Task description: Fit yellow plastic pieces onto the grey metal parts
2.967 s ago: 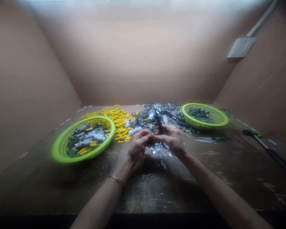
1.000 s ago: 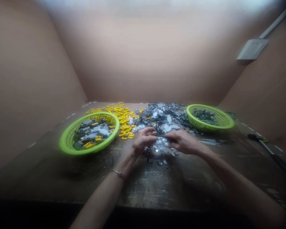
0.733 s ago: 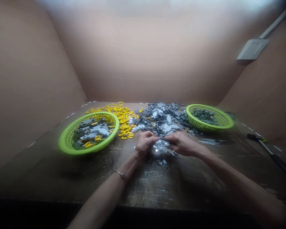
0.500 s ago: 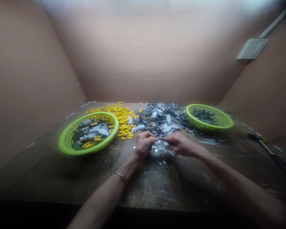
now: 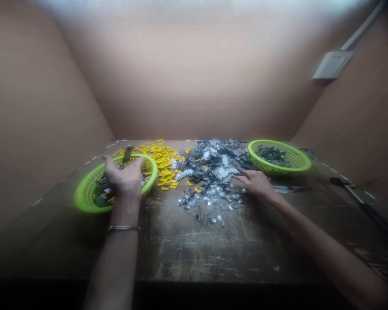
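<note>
My left hand [image 5: 124, 174] is over the left green basket [image 5: 80, 193], palm up with thumb and fingers spread. A small dark piece [image 5: 128, 154], blurred, appears just beyond its fingers, apparently loose. Inside that basket lie grey and yellow parts, partly hidden by the hand. At the right edge of the heap of grey metal parts [image 5: 216, 157] is my right hand [image 5: 254, 181]. Its fingers are pinched together, with a thin dark shape at the tips too unclear to name.
Yellow frame-shaped pieces [image 5: 164, 163] are spread left of the heap. Small shiny metal bits [image 5: 213, 202] lie in front of it. A second green basket [image 5: 305, 165] with dark parts stands at right, near a black-handled tool [image 5: 358, 198]. A switch box [image 5: 333, 65] is on the wall.
The hands, together over the small metal bits before, have parted. My left hand has swung left over the basket and opened; my right hand has shifted slightly right and up to the heap.
</note>
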`<move>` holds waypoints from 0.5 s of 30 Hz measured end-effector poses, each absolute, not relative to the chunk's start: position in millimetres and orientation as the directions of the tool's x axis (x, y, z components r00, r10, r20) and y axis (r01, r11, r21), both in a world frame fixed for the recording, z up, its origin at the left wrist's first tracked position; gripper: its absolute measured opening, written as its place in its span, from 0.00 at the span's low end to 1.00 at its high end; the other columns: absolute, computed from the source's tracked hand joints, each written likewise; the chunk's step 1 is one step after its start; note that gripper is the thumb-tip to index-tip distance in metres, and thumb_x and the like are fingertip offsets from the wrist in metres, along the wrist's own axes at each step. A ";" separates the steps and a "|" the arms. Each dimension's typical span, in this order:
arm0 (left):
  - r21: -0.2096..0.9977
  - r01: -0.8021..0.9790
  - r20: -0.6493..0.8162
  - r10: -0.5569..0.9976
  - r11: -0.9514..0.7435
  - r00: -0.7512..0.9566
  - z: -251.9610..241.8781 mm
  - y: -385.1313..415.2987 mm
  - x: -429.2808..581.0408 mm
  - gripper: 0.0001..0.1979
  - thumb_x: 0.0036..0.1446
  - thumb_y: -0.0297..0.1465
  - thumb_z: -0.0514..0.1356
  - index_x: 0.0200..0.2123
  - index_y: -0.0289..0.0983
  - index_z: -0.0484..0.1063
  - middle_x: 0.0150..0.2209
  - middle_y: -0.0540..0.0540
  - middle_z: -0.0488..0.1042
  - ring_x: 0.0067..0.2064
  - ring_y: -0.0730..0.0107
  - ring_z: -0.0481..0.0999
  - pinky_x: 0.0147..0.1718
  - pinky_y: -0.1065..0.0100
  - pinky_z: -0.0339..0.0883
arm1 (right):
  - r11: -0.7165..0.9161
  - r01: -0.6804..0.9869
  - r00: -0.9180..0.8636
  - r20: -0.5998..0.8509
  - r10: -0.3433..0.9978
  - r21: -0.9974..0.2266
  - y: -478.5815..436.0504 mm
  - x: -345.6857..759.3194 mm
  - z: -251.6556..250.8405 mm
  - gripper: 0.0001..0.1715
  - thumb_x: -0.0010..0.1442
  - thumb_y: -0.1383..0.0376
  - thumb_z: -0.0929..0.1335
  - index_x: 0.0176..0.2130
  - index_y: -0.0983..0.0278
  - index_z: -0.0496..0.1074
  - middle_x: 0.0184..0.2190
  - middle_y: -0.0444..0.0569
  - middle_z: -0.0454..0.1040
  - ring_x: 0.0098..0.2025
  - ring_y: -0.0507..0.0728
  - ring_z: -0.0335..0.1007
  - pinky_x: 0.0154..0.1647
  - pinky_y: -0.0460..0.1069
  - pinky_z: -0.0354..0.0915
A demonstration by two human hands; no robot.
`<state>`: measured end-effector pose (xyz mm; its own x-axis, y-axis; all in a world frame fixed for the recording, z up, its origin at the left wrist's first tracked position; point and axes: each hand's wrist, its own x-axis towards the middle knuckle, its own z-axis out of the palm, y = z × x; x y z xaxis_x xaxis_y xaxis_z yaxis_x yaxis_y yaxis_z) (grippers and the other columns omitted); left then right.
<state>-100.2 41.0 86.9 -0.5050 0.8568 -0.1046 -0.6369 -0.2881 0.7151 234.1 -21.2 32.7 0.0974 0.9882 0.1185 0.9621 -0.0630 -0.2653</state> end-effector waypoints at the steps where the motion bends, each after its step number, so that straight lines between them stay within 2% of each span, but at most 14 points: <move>1: 0.704 -0.654 -0.134 0.853 -0.277 -0.505 89.9 42.2 -104.4 0.26 0.46 0.45 0.49 0.45 0.36 0.49 0.40 0.42 0.61 0.38 0.66 0.68 0.30 0.61 0.66 | -0.153 0.968 0.178 0.112 0.978 -0.200 -18.4 241.3 29.6 0.24 0.52 0.51 0.56 0.30 0.65 0.69 0.28 0.51 0.70 0.30 0.55 0.65 0.28 0.46 0.56; 3: 0.730 -0.644 -0.114 0.888 -0.229 -0.445 88.6 40.8 -93.0 0.23 0.48 0.42 0.48 0.45 0.37 0.50 0.41 0.40 0.61 0.40 0.65 0.67 0.31 0.62 0.66 | -0.268 0.957 0.278 0.093 0.956 -0.108 -13.6 251.3 22.2 0.25 0.52 0.51 0.55 0.31 0.66 0.68 0.31 0.53 0.70 0.34 0.57 0.65 0.30 0.48 0.57; 5: 0.826 -0.545 0.032 0.976 -0.146 -0.214 78.7 36.4 -58.4 0.19 0.48 0.36 0.50 0.43 0.34 0.56 0.39 0.38 0.64 0.39 0.64 0.68 0.32 0.63 0.65 | -0.309 0.950 0.313 0.086 0.946 -0.055 -10.8 255.4 13.8 0.25 0.54 0.52 0.54 0.32 0.67 0.68 0.33 0.55 0.69 0.36 0.59 0.65 0.31 0.49 0.57; 7: 0.954 -0.277 0.137 0.990 -0.119 0.045 62.4 32.5 -11.4 0.17 0.44 0.33 0.54 0.39 0.34 0.62 0.37 0.40 0.67 0.36 0.64 0.68 0.31 0.62 0.64 | -0.313 0.950 0.312 0.125 0.942 -0.008 -10.3 255.0 5.5 0.25 0.54 0.54 0.53 0.33 0.69 0.67 0.34 0.57 0.68 0.37 0.60 0.63 0.32 0.50 0.57; 9: 0.976 0.091 0.163 0.945 -0.196 0.284 43.7 31.9 34.9 0.13 0.43 0.33 0.55 0.33 0.33 0.67 0.33 0.40 0.69 0.35 0.63 0.67 0.32 0.62 0.62 | -0.315 0.948 0.301 0.193 0.934 0.046 -11.2 252.6 -1.8 0.25 0.55 0.56 0.53 0.34 0.72 0.67 0.33 0.60 0.66 0.38 0.62 0.62 0.31 0.51 0.57; 10: 0.924 0.273 0.158 0.917 -0.268 0.366 34.8 33.1 54.7 0.11 0.43 0.33 0.54 0.31 0.33 0.68 0.33 0.39 0.69 0.36 0.63 0.67 0.33 0.61 0.61 | -0.317 0.946 0.295 0.224 0.929 0.070 -11.6 251.3 -4.7 0.25 0.55 0.57 0.53 0.34 0.73 0.67 0.34 0.61 0.65 0.38 0.62 0.61 0.30 0.51 0.57; 12: 0.679 0.578 0.221 0.877 -0.453 0.427 20.5 38.0 85.0 0.10 0.44 0.32 0.53 0.28 0.34 0.69 0.32 0.38 0.69 0.39 0.59 0.64 0.35 0.59 0.57 | -0.328 0.939 0.294 0.249 0.923 0.107 -11.6 249.6 -9.0 0.24 0.55 0.57 0.54 0.35 0.73 0.67 0.35 0.63 0.63 0.38 0.63 0.59 0.29 0.51 0.57; 14: 0.576 0.649 0.239 0.862 -0.497 0.448 11.8 43.9 103.3 0.08 0.42 0.31 0.54 0.25 0.32 0.69 0.32 0.35 0.68 0.42 0.53 0.60 0.38 0.55 0.52 | -0.328 0.936 0.290 0.244 0.925 0.130 -10.6 249.4 -11.5 0.25 0.55 0.57 0.54 0.35 0.73 0.67 0.35 0.63 0.62 0.38 0.63 0.58 0.29 0.52 0.56; 15: 0.464 0.710 0.240 0.847 -0.530 0.475 9.4 46.1 108.9 0.09 0.43 0.31 0.53 0.25 0.31 0.69 0.33 0.34 0.67 0.42 0.52 0.59 0.37 0.55 0.51 | -0.317 0.938 0.278 0.244 0.929 0.138 -10.3 250.1 -12.6 0.25 0.55 0.56 0.54 0.34 0.73 0.68 0.34 0.63 0.62 0.38 0.63 0.58 0.29 0.52 0.55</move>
<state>108.9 46.1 9.4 0.4749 0.8468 0.2396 0.7101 -0.5295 0.4640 250.1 -10.3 -12.6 0.2784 0.9289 0.2441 0.9382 -0.3174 0.1377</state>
